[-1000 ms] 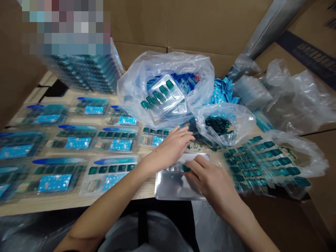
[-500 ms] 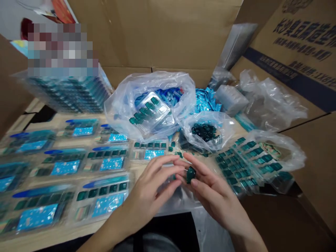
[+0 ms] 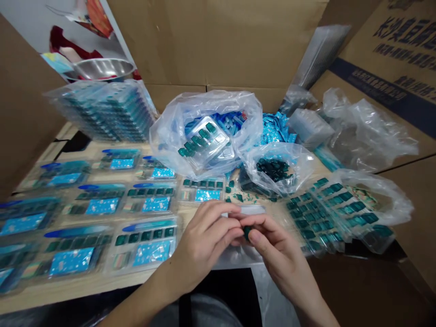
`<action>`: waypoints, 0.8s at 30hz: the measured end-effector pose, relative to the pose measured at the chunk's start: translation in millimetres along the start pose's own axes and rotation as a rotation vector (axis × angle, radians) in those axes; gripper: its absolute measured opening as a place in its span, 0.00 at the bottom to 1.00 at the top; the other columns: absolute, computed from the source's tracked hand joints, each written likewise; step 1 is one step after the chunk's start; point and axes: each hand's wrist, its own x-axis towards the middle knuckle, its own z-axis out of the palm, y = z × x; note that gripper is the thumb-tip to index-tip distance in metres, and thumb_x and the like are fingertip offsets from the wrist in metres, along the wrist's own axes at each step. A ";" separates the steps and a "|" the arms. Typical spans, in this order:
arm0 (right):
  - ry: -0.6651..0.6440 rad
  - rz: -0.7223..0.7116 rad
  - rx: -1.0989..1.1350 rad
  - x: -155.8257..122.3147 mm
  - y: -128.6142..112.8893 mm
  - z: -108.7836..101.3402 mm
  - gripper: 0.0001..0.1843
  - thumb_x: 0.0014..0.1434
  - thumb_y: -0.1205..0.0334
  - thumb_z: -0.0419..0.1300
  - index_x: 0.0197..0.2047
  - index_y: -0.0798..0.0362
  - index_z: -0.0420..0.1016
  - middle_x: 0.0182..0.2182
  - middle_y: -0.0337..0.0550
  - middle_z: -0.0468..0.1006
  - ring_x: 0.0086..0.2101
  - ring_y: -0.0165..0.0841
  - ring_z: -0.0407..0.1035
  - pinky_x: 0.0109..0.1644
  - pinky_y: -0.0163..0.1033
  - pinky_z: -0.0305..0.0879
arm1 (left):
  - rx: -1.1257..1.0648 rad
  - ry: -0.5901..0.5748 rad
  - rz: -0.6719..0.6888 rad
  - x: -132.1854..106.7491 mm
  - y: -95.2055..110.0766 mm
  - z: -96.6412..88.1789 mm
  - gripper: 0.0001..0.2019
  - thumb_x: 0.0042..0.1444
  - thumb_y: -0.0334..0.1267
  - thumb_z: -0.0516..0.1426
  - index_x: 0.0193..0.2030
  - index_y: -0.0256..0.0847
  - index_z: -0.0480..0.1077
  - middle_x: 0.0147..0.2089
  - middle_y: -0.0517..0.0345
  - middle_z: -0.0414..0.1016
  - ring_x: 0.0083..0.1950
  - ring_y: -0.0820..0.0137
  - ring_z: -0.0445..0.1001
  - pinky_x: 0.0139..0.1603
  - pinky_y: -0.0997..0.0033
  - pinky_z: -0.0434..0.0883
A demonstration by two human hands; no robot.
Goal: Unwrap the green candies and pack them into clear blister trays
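My left hand [image 3: 204, 243] and my right hand [image 3: 272, 247] meet over a clear plastic tray [image 3: 245, 210] at the table's near edge. Both pinch a small dark green piece [image 3: 247, 232] between their fingertips. The tray is mostly hidden under my hands. Loose green pieces [image 3: 238, 196] lie just beyond it. A small clear bag [image 3: 275, 169] of the same green pieces sits behind them.
Filled trays with blue cards [image 3: 150, 240] cover the wooden table [image 3: 85, 281] to the left, with a stack [image 3: 105, 111] at the back. A large bag [image 3: 204, 131] holds blue items. Bagged trays [image 3: 334, 209] lie right. Cardboard walls [image 3: 221, 41] surround everything.
My hands left the tray, came together with a green piece, and have now closed tighter around it. The view tilted up slightly.
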 end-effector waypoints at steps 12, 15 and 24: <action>0.031 0.099 0.224 -4.1 4.4 5.5 0.09 0.61 0.53 0.65 0.41 0.47 0.81 0.36 0.39 0.83 0.34 0.30 0.80 0.47 0.41 0.79 | 0.026 -0.038 -0.030 -3.5 0.7 -8.3 0.06 0.67 0.32 0.52 0.42 0.41 0.71 0.48 0.52 0.76 0.50 0.66 0.74 0.50 0.66 0.74; 0.100 0.043 0.086 -5.6 2.8 6.9 0.09 0.61 0.54 0.65 0.42 0.45 0.83 0.42 0.42 0.85 0.39 0.33 0.81 0.47 0.41 0.79 | 0.243 0.020 0.080 -1.4 3.4 -6.6 0.04 0.64 0.30 0.54 0.40 0.40 0.70 0.44 0.52 0.79 0.47 0.63 0.76 0.52 0.58 0.74; 0.096 -0.069 -0.092 -6.0 0.4 2.6 0.08 0.56 0.55 0.69 0.39 0.46 0.86 0.24 0.39 0.83 0.25 0.31 0.78 0.33 0.36 0.78 | 0.186 0.089 0.122 -3.7 3.1 -7.6 0.06 0.66 0.31 0.51 0.42 0.41 0.69 0.39 0.54 0.78 0.42 0.66 0.75 0.51 0.61 0.74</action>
